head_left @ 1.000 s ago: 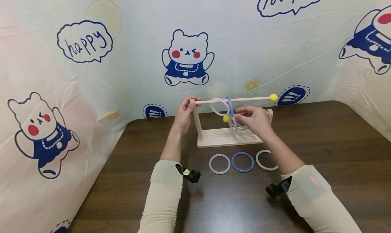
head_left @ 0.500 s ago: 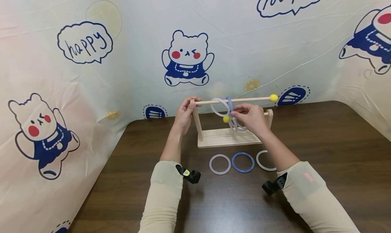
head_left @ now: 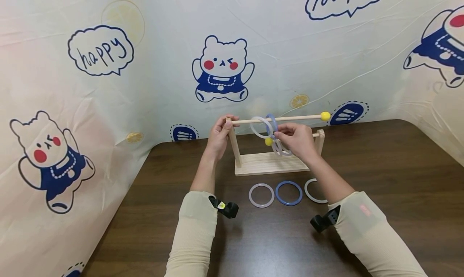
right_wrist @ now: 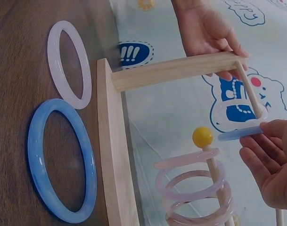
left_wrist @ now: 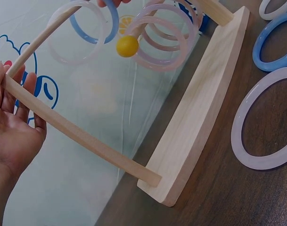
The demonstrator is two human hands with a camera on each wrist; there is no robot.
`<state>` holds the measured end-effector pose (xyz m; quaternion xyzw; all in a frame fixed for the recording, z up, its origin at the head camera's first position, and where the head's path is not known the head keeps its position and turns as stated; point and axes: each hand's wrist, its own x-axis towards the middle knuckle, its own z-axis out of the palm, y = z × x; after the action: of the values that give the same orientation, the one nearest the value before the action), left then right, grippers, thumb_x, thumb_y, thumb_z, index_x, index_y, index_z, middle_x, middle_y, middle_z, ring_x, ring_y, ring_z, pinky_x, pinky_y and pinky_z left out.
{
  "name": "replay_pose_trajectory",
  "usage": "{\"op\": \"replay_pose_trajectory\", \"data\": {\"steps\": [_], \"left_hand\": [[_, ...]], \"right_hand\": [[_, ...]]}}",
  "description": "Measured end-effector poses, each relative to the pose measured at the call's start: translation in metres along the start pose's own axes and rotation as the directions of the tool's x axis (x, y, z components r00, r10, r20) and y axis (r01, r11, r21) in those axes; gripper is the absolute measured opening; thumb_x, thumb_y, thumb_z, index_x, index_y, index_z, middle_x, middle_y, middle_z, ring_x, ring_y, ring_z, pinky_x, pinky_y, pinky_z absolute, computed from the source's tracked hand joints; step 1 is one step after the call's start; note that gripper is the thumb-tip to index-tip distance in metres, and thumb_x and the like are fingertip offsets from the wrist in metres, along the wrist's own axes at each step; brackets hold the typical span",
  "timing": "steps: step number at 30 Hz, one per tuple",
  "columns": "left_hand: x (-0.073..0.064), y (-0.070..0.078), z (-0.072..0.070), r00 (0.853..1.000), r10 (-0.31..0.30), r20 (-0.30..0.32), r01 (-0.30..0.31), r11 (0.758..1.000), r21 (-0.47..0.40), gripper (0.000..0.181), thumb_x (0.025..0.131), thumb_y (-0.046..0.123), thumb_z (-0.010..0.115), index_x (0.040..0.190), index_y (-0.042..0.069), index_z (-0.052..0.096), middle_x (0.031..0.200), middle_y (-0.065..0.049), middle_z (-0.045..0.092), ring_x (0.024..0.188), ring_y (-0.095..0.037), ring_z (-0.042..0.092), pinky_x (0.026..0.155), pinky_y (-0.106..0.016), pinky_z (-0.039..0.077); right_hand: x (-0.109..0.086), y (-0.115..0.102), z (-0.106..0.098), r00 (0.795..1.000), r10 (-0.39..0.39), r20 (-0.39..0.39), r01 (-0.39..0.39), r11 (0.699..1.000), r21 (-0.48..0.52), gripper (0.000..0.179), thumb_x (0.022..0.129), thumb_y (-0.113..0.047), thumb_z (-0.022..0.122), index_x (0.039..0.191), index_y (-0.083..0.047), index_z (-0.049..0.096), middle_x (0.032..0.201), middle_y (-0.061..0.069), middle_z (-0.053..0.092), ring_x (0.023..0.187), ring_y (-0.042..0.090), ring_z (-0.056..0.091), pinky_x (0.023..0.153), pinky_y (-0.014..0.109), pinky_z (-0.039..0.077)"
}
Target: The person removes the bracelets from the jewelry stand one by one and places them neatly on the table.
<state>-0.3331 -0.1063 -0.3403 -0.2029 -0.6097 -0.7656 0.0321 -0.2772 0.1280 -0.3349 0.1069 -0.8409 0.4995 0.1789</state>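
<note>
A wooden stand (head_left: 253, 165) has two rods on opposite posts. My left hand (head_left: 218, 138) grips the top of the left post, thumb in front, fingers behind. From that post the upper rod (head_left: 297, 118) runs right to a yellow ball end (head_left: 325, 116). My right hand (head_left: 299, 142) pinches a blue ring (right_wrist: 240, 133) between thumb and fingers; the ring hangs around the upper rod. Left of it on the same rod hangs a whitish ring (left_wrist: 102, 29). The lower rod, tipped with a yellow ball (right_wrist: 202, 137), carries several pale pink and purple rings (right_wrist: 188, 162).
In front of the stand, a pale purple ring (head_left: 261, 195), a blue ring (head_left: 288, 193) and a white ring (head_left: 312, 198) lie in a row on the dark wooden table (head_left: 261, 244). My right forearm partly covers the white one. A printed cloth (head_left: 163, 67) hangs behind.
My right hand has moved slightly left and up. The blue ring has shifted a little left along the upper rod, towards the whitish ring. My left hand has stayed on the post.
</note>
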Motion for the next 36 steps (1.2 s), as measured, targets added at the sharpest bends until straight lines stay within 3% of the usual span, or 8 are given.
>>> {"op": "replay_pose_trajectory", "data": {"steps": [12, 20, 31, 36], "left_hand": [[-0.001, -0.001, 0.000, 1.000, -0.003, -0.004, 0.003, 1.000, 0.004, 0.014, 0.098, 0.013, 0.046, 0.106, 0.013, 0.056, 0.103, 0.006, 0.063, 0.094, -0.015, 0.055, 0.084, -0.029, 0.033], [0.000, 0.000, -0.001, 1.000, -0.017, -0.006, 0.017, 1.000, 0.010, 0.014, 0.097, 0.015, 0.045, 0.102, 0.019, 0.058, 0.103, 0.007, 0.063, 0.094, -0.014, 0.056, 0.084, -0.029, 0.033], [0.002, -0.001, -0.002, 1.000, -0.005, -0.001, 0.005, 1.000, -0.005, 0.014, 0.097, 0.013, 0.045, 0.104, 0.016, 0.057, 0.102, 0.007, 0.063, 0.092, -0.012, 0.057, 0.086, -0.029, 0.034], [0.001, -0.001, 0.000, 1.000, -0.010, -0.005, 0.010, 1.000, 0.003, 0.013, 0.097, 0.014, 0.046, 0.104, 0.017, 0.057, 0.102, 0.008, 0.063, 0.094, -0.011, 0.057, 0.088, -0.029, 0.034]], "right_hand": [[-0.004, -0.004, -0.003, 0.999, -0.012, -0.035, 0.012, 1.000, 0.005, 0.018, 0.084, -0.010, 0.068, 0.098, 0.002, 0.069, 0.088, 0.014, 0.069, 0.081, 0.024, 0.067, 0.065, 0.031, 0.049], [-0.005, -0.006, -0.005, 0.998, -0.019, -0.062, 0.018, 1.000, -0.014, 0.019, 0.084, -0.010, 0.069, 0.098, 0.002, 0.069, 0.087, 0.013, 0.069, 0.080, 0.024, 0.067, 0.060, 0.022, 0.047], [-0.008, -0.002, -0.009, 0.994, -0.042, -0.097, 0.037, 0.998, -0.049, 0.017, 0.083, -0.009, 0.070, 0.096, 0.002, 0.069, 0.085, 0.014, 0.069, 0.079, 0.025, 0.067, 0.066, 0.038, 0.050], [-0.010, 0.000, -0.012, 0.996, -0.035, -0.088, 0.032, 0.999, -0.031, 0.017, 0.083, -0.008, 0.069, 0.096, 0.004, 0.068, 0.087, 0.016, 0.069, 0.080, 0.026, 0.067, 0.064, 0.030, 0.050]]}}
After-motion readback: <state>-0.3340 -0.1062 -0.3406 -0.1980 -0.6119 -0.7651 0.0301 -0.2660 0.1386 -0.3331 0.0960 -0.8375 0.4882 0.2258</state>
